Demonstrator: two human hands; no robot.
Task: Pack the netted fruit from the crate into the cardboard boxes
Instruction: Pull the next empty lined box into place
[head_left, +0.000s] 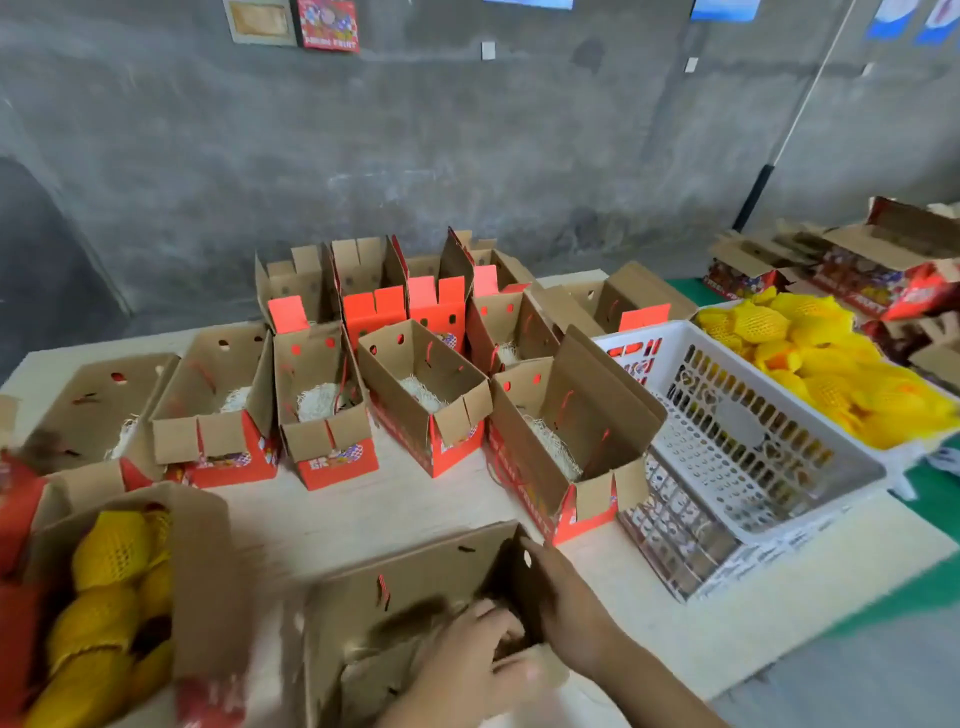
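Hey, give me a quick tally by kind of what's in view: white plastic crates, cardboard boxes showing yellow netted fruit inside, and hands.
White plastic crates: 2 (empty crate, full crate)
Boxes showing yellow netted fruit: 1 (filled box)
Hands: 2 (left hand, right hand)
Total: 5

Two bare forearms, left hand (467, 656) and right hand (558, 603) ungloved; no sleeves, rings or watch showing.
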